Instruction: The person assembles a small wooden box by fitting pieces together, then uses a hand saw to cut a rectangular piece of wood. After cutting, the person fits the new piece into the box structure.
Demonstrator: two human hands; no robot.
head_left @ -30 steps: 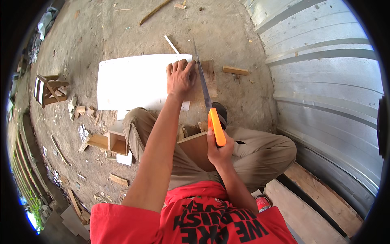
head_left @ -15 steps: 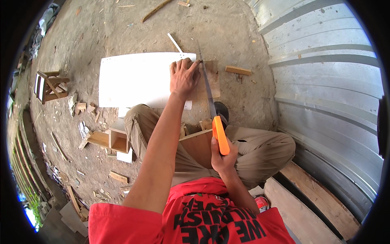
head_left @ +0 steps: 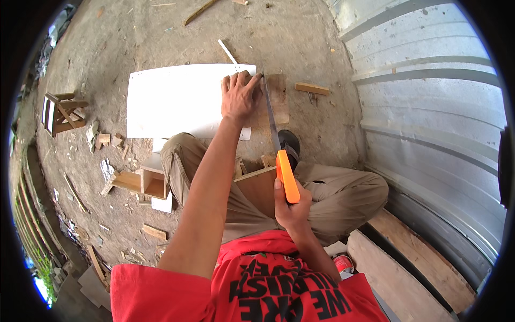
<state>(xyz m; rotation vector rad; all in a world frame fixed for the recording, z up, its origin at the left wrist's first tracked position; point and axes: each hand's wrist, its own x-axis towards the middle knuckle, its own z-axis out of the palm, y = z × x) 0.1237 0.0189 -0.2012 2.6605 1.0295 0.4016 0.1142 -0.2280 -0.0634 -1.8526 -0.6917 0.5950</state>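
The brown wooden board lies at the white panel's right end under the left hand, fingers slightly spread; the right hand wraps its fingers round the handsaw's orange handle; long, straight strokes would suit, left fingertips clear

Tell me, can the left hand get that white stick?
Probably yes. The white stick lies just past the far edge of the white board, close to the left hand, with nothing seen blocking the way, but the hand would likely have to leave the board.
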